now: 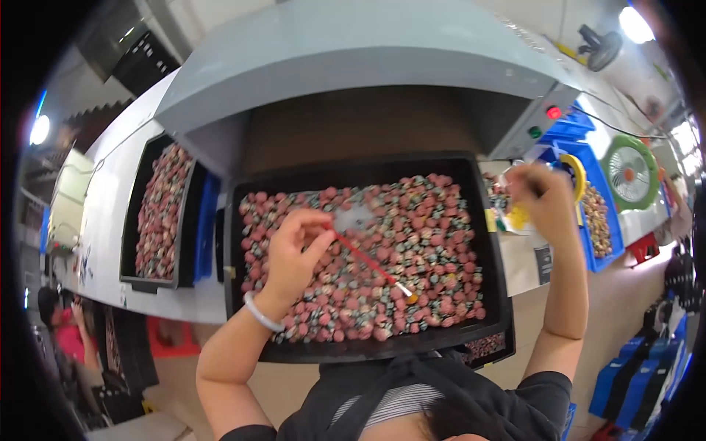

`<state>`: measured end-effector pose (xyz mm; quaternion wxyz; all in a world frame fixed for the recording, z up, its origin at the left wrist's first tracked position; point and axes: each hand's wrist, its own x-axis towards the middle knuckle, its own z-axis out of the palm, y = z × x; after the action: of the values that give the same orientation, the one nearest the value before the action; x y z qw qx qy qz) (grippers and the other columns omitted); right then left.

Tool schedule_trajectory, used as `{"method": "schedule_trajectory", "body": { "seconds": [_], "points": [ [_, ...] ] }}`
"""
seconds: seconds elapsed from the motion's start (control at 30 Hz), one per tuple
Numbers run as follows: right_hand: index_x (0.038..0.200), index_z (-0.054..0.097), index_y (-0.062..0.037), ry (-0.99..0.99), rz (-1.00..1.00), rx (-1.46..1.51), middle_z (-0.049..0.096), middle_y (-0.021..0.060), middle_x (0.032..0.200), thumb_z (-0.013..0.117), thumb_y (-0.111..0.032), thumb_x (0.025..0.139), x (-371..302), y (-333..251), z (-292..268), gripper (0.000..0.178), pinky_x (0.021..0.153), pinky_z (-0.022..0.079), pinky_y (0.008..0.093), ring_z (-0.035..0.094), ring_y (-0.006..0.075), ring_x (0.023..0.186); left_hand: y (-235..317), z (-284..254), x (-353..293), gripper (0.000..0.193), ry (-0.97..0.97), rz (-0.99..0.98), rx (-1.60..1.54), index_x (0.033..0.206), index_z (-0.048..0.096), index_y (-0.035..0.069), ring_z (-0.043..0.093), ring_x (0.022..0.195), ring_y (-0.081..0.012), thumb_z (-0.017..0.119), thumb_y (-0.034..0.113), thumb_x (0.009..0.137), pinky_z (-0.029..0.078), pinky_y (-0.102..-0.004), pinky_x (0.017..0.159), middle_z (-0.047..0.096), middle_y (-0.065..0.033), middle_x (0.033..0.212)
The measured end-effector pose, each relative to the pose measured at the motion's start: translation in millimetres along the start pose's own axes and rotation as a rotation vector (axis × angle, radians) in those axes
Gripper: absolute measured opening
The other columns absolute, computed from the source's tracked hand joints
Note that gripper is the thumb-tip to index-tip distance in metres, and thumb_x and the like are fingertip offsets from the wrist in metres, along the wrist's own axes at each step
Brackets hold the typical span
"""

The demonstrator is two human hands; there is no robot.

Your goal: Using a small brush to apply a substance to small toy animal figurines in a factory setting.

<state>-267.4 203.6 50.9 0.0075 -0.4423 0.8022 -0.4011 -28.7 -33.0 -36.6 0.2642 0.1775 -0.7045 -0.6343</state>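
Note:
My left hand is closed, its thumb and fingers pinching one end of a thin red stick with a whitish far end, like a small brush. The stick slants down to the right over a large black tray. Many small round pieces, pink and dark with pale patterns, cover the tray's bottom. A spot of bare pale bottom shows near the back. Beyond the tray's right edge, my right hand is raised beside small loose pieces and a yellow item. Motion smears its fingers, so any grip is unclear.
A grey metal hood with lit buttons arches over the tray's back. On the left stands another filled black tray. Blue bins, a yellow ring and a green fan sit at right. Another person is at far left.

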Motion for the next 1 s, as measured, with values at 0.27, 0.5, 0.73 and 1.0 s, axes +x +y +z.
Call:
{"method": "schedule_trajectory", "body": {
  "seconds": [0.27, 0.5, 0.73, 1.0],
  "points": [
    [0.096, 0.059, -0.0085, -0.633, -0.094, -0.547, 0.058, 0.0121, 0.088, 0.062, -0.016, 0.071, 0.3, 7.3, 140.7, 0.026, 0.069, 0.048, 0.0392, 0.058, 0.0304, 0.081, 1.5, -2.6, 0.7, 0.017, -0.019, 0.0, -0.07, 0.092, 0.055, 0.001, 0.055, 0.075, -0.0096, 0.059, -0.002, 0.076, 0.045, -0.0202, 0.069, 0.049, -0.0052, 0.099],
    [0.091, 0.058, -0.0048, -0.587, -0.193, -0.467, 0.059, 0.0086, 0.085, 0.062, -0.018, 0.075, 5.7, 1.3, 153.7, 0.022, 0.062, 0.048, 0.0356, 0.059, 0.0236, 0.075, 4.4, -3.4, -7.6, 0.015, -0.118, -0.009, 0.023, 0.094, 0.054, -0.001, 0.054, 0.081, -0.0108, 0.055, -0.002, 0.08, 0.046, -0.0228, 0.073, 0.048, -0.0056, 0.1],
    [0.091, 0.053, -0.0008, -0.747, 0.533, 0.861, 0.058, 0.002, 0.07, 0.062, -0.021, 0.079, -23.1, -73.3, 113.5, 0.025, 0.037, 0.028, 0.0164, 0.037, 0.002, 0.042, 37.0, 8.2, -26.6, 0.039, -0.298, 0.296, 0.253, 0.099, 0.059, 0.003, 0.054, 0.069, -0.0137, 0.074, 0.012, 0.065, 0.043, -0.025, 0.061, 0.057, -0.0056, 0.077],
    [0.087, 0.046, -0.0024, -0.705, 0.501, 1.118, 0.051, 0.0006, 0.065, 0.066, -0.033, 0.077, -46.1, -77.6, 123.5, 0.038, 0.035, 0.025, 0.0167, 0.036, 0.0038, 0.038, 34.8, 7.8, -35.2, 0.048, -0.373, 0.28, 0.187, 0.099, 0.06, 0.004, 0.055, 0.068, -0.0146, 0.08, 0.014, 0.057, 0.043, -0.024, 0.058, 0.058, -0.0061, 0.079]
  ]
}}
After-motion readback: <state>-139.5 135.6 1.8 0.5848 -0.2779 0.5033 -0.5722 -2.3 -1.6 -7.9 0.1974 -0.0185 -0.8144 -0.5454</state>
